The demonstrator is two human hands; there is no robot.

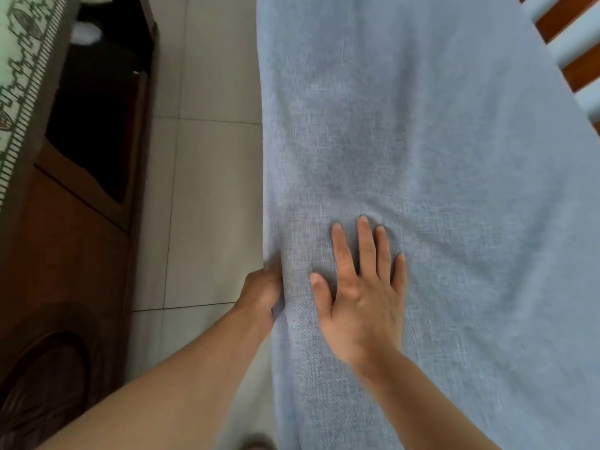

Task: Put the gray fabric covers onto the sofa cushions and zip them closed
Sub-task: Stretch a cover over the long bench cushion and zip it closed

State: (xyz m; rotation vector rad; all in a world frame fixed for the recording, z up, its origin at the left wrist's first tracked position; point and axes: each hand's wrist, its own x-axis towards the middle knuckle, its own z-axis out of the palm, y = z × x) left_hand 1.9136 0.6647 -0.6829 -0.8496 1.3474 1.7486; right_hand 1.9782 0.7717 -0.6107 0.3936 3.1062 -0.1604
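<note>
While the right hand (363, 297) presses flat, fingers spread, on the gray cover (422, 157), the left hand (261, 295) grips its edge — fingers curled round the fabric.

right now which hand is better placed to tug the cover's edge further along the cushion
Left. The left hand already grips the gray cover at its floor-side edge, fingers curled into the fabric. The right hand lies flat on top, fingers straight, better suited to pressing the cover down.
</note>
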